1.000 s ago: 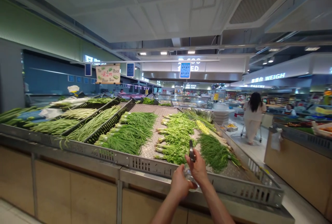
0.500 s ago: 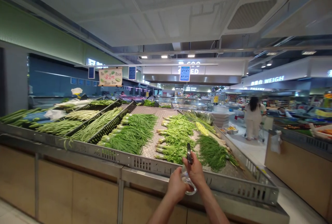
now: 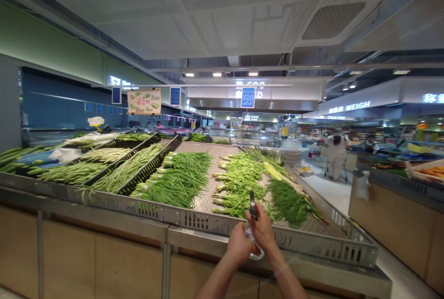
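Both my hands are closed around a clear spray bottle (image 3: pixel 257 255) with a dark spray head (image 3: pixel 253 203), just over the front rail of the vegetable stand. My left hand (image 3: pixel 238 243) grips the bottle's body. My right hand (image 3: pixel 262 228) is wrapped round its upper part near the head; the trigger itself is hidden by the fingers. Beyond the hands lie bundles of leafy celery-like greens (image 3: pixel 239 181). Feathery dark green herbs (image 3: pixel 289 202) are spread to their right, and long green chives (image 3: pixel 176 179) to their left.
A slotted metal rail (image 3: pixel 152 211) edges the stand. Black perforated dividers (image 3: pixel 152 164) separate long beans (image 3: pixel 128 165) on the left. At the right, a person in white (image 3: pixel 336 153) stands with a cart in the aisle, beside another wooden-sided stand (image 3: pixel 395 216).
The view has shifted slightly, so the stand's right corner sits further right. My hands keep the same hold on the spray bottle. The person in white now leans forward over the cart.
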Demonstrator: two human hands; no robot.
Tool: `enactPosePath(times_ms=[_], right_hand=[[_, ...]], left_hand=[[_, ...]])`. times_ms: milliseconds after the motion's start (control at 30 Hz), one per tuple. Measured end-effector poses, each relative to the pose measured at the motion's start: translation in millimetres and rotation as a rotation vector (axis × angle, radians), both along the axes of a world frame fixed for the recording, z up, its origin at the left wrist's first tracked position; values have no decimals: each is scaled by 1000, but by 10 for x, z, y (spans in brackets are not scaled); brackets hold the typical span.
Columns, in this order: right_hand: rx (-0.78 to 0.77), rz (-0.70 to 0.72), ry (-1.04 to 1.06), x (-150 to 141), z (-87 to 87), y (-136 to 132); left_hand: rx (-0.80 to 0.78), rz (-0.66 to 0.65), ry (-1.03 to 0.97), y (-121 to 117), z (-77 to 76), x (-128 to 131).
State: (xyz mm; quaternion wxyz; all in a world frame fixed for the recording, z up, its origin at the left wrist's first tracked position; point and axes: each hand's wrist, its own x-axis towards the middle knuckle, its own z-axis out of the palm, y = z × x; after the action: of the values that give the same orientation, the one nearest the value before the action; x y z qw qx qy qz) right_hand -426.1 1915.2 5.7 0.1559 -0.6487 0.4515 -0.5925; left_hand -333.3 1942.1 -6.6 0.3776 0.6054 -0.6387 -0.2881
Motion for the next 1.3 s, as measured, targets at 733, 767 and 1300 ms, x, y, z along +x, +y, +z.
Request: enactPosePath(times_ms=[733, 767, 1300], right_hand=[[88, -59, 9, -102, -74, 10], [86, -71, 9, -106, -84, 14], [-14, -117, 48, 2, 233, -146]], left_hand=[[8, -58, -66, 1, -47, -67], [19, -56, -68, 8, -45, -72], [-78, -68, 77, -173, 201, 20]])
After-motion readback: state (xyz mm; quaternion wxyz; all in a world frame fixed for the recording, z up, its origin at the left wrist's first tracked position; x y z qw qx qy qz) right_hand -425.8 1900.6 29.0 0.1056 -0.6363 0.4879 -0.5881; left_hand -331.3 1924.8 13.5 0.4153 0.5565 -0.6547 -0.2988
